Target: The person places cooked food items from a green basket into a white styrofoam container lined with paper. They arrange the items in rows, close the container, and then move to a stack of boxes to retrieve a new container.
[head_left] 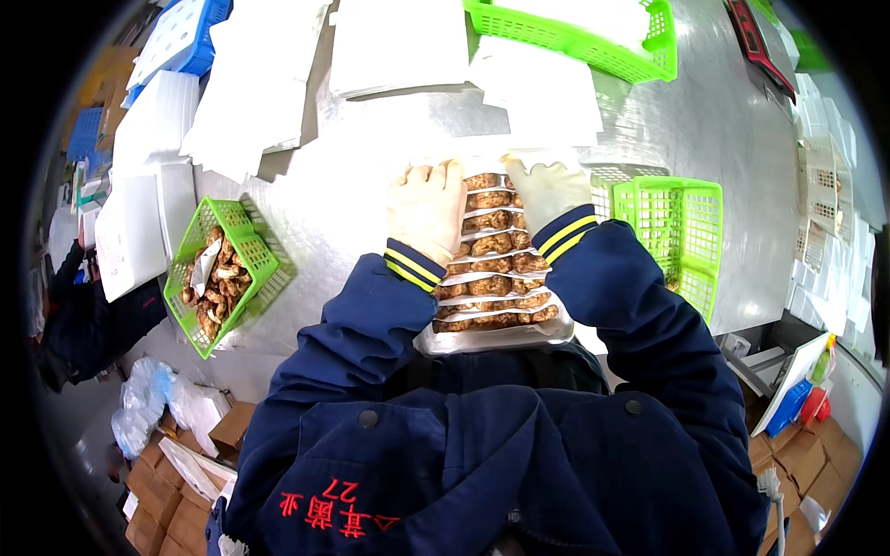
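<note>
A white tray (496, 344) sits at the table's near edge, right in front of me. Several rows of brown mushrooms (491, 245) lie across it, parted by white paper strips (489, 264). My left hand (426, 208), in a pale glove, rests along the tray's left side with its fingers curled near the far end. Opposite it, my right hand (553, 193) is gloved too and bent over the right side near the far end. The fingertips of both hands are hidden, so what they grip cannot be made out.
A green basket (255, 243) of loose mushrooms stands at left, and another green basket (691, 222) at right. White sheets (399, 42) and a long green basket (593, 51) lie along the far side. A red-edged device (762, 46) is far right; another person (93, 320) is at far left.
</note>
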Demonstrator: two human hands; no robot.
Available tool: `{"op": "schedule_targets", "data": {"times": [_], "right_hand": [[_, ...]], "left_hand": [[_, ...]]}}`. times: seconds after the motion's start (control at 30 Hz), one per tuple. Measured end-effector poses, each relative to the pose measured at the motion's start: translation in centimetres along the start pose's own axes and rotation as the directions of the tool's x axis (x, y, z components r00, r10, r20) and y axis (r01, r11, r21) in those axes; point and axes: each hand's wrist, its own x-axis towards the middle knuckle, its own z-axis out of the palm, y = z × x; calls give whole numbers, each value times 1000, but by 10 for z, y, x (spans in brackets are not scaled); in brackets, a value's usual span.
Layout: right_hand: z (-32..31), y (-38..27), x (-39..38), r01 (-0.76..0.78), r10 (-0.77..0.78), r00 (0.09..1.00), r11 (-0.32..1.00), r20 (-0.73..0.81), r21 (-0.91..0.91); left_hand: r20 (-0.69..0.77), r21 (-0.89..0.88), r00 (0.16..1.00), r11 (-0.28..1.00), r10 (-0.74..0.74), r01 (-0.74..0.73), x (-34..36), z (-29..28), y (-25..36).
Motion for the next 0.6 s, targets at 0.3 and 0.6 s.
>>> {"op": "schedule_targets", "data": {"times": [0.3, 0.6], "right_hand": [[-28, 53, -45, 46, 145, 947, 821, -285, 570], [8, 213, -239, -888, 716, 439, 251, 543, 386]], "left_hand": [[-100, -380, 995, 924, -6, -33, -2, -13, -11], [-206, -473, 976, 880, -70, -36, -20, -18, -23]]}}
